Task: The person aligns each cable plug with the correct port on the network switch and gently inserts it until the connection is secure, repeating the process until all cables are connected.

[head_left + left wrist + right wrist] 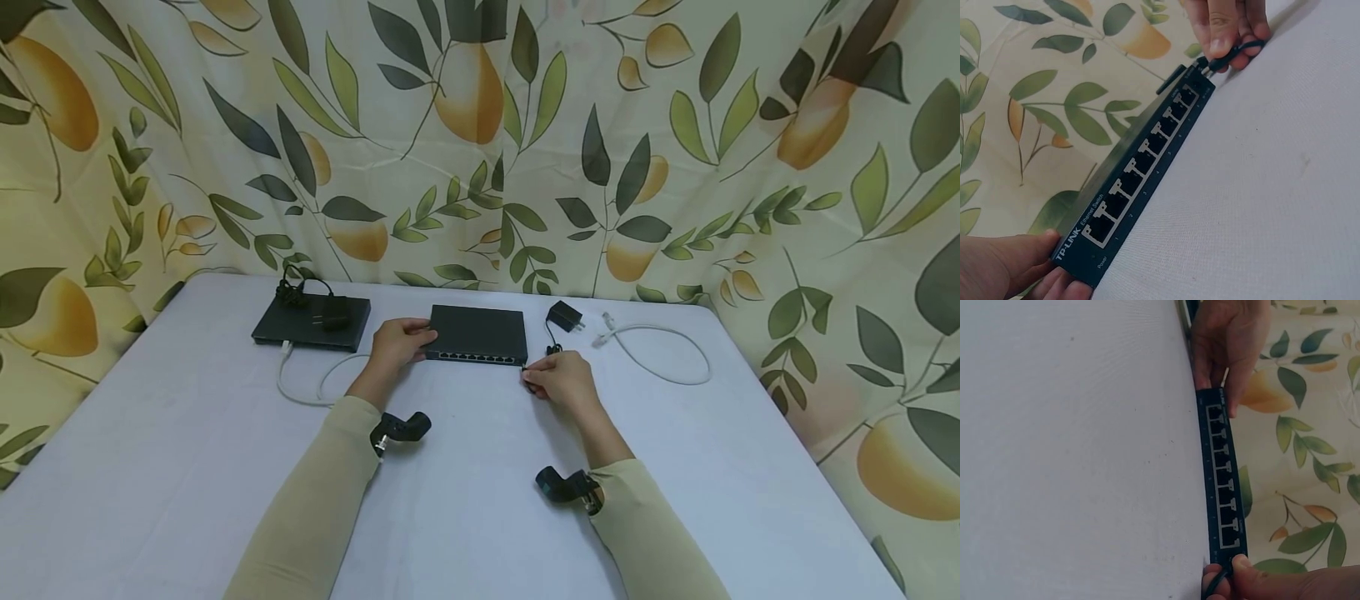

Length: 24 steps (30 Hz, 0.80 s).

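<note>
A black TP-LINK Ethernet switch (478,329) lies on the white table with its row of ports (1141,169) facing the person. My left hand (397,346) grips the switch's left end, thumb above and fingers at the lower edge in the left wrist view. My right hand (561,379) pinches a black power plug (1225,59) with its thin cable, right at the front right corner of the switch. In the right wrist view the right hand (1272,581) partly covers the plug, and its tip is hidden at the switch.
Behind the right hand lie a black power adapter (565,316) and a looped white network cable (667,329). On the left sits a flat black box (285,325) carrying another black adapter (331,314), with a white cable (300,402) plugged into its front. A patterned curtain (420,192) hangs behind the table.
</note>
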{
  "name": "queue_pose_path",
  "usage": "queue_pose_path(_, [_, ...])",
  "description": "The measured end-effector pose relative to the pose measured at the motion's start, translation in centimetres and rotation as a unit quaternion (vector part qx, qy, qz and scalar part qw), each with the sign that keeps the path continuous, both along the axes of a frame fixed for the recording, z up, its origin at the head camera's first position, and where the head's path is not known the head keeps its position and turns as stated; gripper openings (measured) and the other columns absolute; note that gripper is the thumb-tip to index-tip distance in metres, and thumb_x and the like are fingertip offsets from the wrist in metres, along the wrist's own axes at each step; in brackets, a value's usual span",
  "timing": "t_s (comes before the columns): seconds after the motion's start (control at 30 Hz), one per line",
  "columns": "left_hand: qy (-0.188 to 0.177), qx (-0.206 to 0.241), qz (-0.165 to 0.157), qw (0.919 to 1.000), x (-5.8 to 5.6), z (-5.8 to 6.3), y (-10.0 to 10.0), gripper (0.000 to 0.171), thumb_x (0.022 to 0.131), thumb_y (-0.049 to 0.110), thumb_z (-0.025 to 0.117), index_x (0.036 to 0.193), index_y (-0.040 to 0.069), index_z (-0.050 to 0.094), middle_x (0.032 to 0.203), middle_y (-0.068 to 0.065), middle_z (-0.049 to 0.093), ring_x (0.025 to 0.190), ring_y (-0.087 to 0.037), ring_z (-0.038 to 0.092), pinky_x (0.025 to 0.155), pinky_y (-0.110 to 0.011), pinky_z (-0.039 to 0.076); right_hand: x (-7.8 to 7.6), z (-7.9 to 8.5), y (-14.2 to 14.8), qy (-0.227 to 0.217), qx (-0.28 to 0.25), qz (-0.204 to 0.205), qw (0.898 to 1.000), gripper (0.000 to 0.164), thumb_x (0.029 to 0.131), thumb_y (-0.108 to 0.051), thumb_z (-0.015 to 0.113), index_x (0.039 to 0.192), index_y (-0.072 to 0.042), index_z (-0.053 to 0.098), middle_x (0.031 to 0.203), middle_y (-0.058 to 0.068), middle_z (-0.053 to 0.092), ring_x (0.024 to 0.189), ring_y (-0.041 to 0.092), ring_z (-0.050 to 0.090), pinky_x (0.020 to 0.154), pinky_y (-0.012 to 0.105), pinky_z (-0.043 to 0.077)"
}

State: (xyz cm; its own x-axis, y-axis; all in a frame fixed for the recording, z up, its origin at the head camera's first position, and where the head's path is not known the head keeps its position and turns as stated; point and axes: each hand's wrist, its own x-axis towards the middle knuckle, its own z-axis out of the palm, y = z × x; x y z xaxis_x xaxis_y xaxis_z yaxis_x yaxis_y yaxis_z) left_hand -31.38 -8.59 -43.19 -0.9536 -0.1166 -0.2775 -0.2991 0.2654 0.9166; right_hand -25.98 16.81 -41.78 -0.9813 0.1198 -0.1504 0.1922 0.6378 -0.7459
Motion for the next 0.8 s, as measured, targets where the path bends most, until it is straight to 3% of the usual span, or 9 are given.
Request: queue_pose_path(0.8, [0.011,0.008,-0.005,0.9999,0.02,-0.04,-0.07,0.039,0.092,0.015,0.071,0.130,0.011,0.065,0.122,-0.011,0.065,0.108,-0.023,0.065,0.082,-0.028,0.059,-0.24,-0.19,-0.78,0.027,-0.009,-0.012,1.000,0.013,0.087,-0.009,0.074,0.090,0.004,0.076,0.074,0.008,0.073,0.052,0.004,0.059,0.051,0.015,0.050])
